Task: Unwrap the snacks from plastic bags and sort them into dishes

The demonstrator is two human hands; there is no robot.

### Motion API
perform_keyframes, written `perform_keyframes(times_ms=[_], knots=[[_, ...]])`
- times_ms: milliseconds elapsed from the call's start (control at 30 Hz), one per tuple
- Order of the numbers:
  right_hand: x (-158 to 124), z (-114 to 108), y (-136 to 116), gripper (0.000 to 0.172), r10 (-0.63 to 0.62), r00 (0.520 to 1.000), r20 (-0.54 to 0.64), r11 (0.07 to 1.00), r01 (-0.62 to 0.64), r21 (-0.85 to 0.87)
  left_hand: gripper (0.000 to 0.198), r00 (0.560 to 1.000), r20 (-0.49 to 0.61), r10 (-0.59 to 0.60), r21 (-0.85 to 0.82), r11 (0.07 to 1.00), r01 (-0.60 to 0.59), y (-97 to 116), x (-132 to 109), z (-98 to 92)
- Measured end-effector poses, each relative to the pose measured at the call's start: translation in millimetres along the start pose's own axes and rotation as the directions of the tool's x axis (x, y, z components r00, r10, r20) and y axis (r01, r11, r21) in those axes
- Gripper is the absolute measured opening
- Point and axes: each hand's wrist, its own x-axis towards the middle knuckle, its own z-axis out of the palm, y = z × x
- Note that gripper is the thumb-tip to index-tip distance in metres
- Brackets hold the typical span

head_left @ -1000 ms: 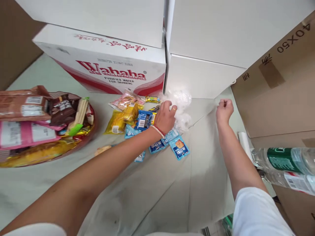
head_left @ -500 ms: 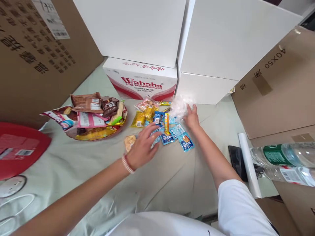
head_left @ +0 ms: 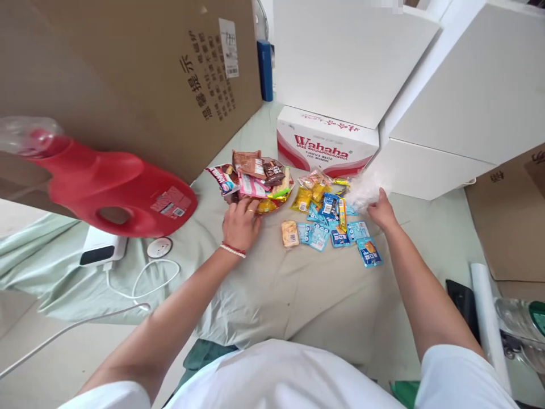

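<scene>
My left hand (head_left: 242, 224) is at the front left of a snack-filled basket (head_left: 290, 196), its fingers bent over the rim. A gold packet (head_left: 267, 207), a brown packet (head_left: 248, 165) and a dark cocoa packet (head_left: 273, 171) lie in it. My right hand (head_left: 382, 211) pinches the right edge of a crumpled clear plastic bag (head_left: 363, 190). Between the hands are yellow packets (head_left: 303, 199), blue packets (head_left: 318, 236), a yellow stick packet (head_left: 342, 213) and a wrapped biscuit-like snack (head_left: 290, 233). My left fingertips are partly hidden.
A white Wahaba-style water carton marked Wahaha (head_left: 326, 145) stands behind the snacks, with white boxes (head_left: 447, 119) around it. A red detergent bottle (head_left: 123, 187), a power bank (head_left: 103, 245) and a white cable (head_left: 140, 292) are left. Clear bottles (head_left: 517, 324) lie right.
My left hand has gone from above the blue packets leftward to the basket. My right hand remains at the plastic bag. The view has swung left, showing the whole detergent bottle.
</scene>
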Motion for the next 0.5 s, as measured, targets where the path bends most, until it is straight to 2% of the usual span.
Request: perform_keyframes(times_ms=[100,167,267,367,500], knots=[[-11.3,-2.4,5.4,0.09,0.134,0.99,0.045,0.97,-0.141,0.196,0.027,1.0,-0.004,0.028,0.002,1.0,-0.028,5.3,3.4,6.6],[-19.1,-0.6,6.1,0.085,0.155,0.987,0.035,0.952,-0.159,0.263,0.022,0.998,-0.026,0.057,-0.022,0.998,-0.057,4.9,3.5,10.6],[-25.1,4.1,4.6,0.079,0.139,0.99,-0.033,0.964,-0.127,0.232,0.021,0.99,-0.066,0.124,-0.053,0.99,-0.127,-2.4,5.3,19.7],[-26.9,7.5,2.2,0.075,0.115,0.99,-0.079,0.978,-0.099,0.185,0.029,0.962,-0.085,0.259,-0.099,0.959,-0.267,-12.1,7.4,28.6],[-34.0,8.6,1.4,0.071,0.102,0.991,-0.084,0.982,-0.086,0.168,0.026,0.904,-0.072,0.422,-0.171,0.888,-0.428,-17.0,-5.2,22.9]])
